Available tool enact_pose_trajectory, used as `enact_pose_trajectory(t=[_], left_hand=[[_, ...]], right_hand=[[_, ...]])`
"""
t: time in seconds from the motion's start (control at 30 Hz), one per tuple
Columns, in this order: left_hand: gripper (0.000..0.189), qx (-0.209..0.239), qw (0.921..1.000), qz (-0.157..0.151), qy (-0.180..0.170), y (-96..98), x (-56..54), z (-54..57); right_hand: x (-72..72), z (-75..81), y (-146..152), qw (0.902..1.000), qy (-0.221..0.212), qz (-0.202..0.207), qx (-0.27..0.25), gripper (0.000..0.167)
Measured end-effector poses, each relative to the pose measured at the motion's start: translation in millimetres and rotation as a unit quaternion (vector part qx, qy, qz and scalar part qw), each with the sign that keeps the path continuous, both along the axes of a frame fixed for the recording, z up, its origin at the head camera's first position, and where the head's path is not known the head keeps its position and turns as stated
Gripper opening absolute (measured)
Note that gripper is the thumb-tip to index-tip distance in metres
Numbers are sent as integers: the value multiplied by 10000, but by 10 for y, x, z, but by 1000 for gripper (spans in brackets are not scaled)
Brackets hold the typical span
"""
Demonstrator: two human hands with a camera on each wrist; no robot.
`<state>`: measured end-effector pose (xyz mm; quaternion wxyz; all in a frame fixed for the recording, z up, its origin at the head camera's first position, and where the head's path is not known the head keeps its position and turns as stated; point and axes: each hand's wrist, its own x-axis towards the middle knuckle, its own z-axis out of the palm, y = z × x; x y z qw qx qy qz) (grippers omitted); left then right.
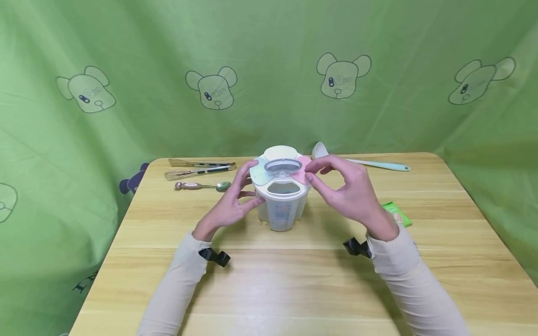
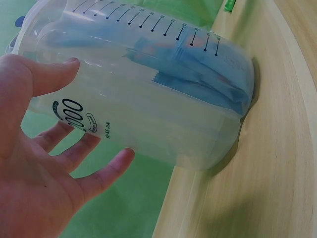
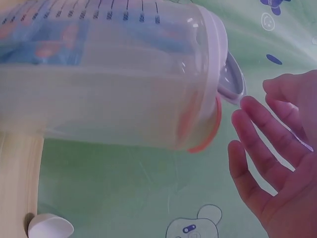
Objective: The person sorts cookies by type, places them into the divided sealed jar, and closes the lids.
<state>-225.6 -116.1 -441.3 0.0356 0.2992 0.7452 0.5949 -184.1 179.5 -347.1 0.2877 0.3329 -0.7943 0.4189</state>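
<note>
A translucent storage canister point(image 1: 280, 212) with printed measuring marks stands upright on the table. Its white lid carries coloured flaps. The grey flap point(image 1: 283, 165) is raised, and an opening shows at the front of the lid. Blue packets point(image 2: 193, 74) lie inside one compartment. My left hand point(image 1: 231, 203) holds the canister's left side, thumb against the wall and a finger at the lid's edge. My right hand point(image 1: 349, 191) is by the pink flap point(image 1: 303, 169). Its fingers are loosely bent with nothing between them, apart from the lid in the right wrist view.
To the left lie metal tongs point(image 1: 199, 171) and a spoon point(image 1: 201, 186) with a decorated handle. Behind my right hand is a ladle point(image 1: 378, 164) with a light blue handle. A green packet point(image 1: 397, 213) lies beside my right wrist. A green curtain point(image 1: 269, 107) hangs behind the table.
</note>
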Motion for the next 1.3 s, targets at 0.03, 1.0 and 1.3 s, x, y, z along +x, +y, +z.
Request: enact_pose_trajectory(t=[0.03, 1.0, 1.3], left_hand=[[98, 1, 10000, 4, -6, -2, -1, -1], [96, -66, 10000, 48, 45, 2, -10, 7], [97, -63, 10000, 27, 8, 7, 12, -3]], right_hand=[[-1, 6, 10, 10000, 21, -23, -25, 21], [-193, 100, -111, 9988, -40, 492, 33, 27], [-139, 77, -209, 9973, 39, 360, 636, 33]])
